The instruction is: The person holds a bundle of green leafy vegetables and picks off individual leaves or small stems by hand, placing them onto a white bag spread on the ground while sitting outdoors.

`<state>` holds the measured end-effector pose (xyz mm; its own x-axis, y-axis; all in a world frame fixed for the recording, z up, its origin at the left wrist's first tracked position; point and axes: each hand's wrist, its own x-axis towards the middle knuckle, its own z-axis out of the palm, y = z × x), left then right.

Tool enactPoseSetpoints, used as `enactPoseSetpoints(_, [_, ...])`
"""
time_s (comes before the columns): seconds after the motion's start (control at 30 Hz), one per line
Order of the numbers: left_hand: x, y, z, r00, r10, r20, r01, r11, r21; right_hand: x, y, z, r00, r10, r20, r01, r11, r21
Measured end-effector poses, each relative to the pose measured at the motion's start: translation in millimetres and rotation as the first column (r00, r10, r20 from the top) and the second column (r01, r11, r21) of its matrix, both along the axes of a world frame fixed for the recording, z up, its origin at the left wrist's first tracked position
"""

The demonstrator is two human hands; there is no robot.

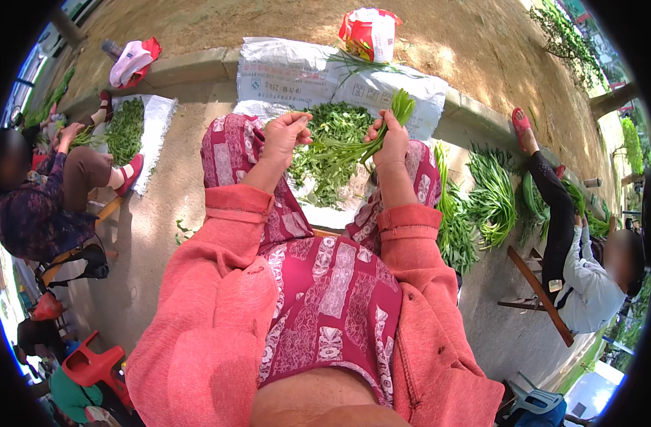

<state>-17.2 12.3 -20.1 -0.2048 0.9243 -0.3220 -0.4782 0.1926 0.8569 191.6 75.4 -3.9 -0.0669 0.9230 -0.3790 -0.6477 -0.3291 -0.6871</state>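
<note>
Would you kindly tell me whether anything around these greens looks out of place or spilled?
Yes: a few loose leaves lie on the pavement beside the person's left sleeve, apart from the leaf pile under the hands, so they look stray, perhaps dropped.

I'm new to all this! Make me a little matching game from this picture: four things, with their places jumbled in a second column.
Things
1. Green bunch
2. Red-and-white bag
3. Loose leaf heap
4. Red plastic seat

Places
A. At the picture's lower left
B. In the person's right hand
C. Between the person's knees
D. By the far edge of the white sheet

Pairs: 1-B, 2-D, 3-C, 4-A
</note>
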Motion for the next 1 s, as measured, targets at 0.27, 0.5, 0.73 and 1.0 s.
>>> enactPoseSetpoints(0.27, [15, -1, 6, 0.683, 0.136, -0.717, 0.165, 0.928, 0.333, 0, -1, -4, 0.999, 0.05, -0.006, -0.05, 0.999, 0.011])
enactPoseSetpoints(0.5, [12, -10, -3, 0.328, -0.1, -0.939, 0.559, 0.823, 0.107, -4, -3, -2, 0.998, 0.051, 0.032, -0.052, 0.998, 0.033])
enactPoseSetpoints(0.73, [10, -7, -3, 0.569, -0.245, -0.785, 0.5, 0.861, 0.093, -5, -4, 2, 0.994, 0.105, 0.029, -0.106, 0.993, 0.045])
enactPoseSetpoints(1.0, [5, -6, -8, 0.863, -0.32, -0.391, 0.361, 0.932, 0.035, -4, -3, 2, 0.995, 0.089, 0.048, -0.092, 0.995, 0.05])
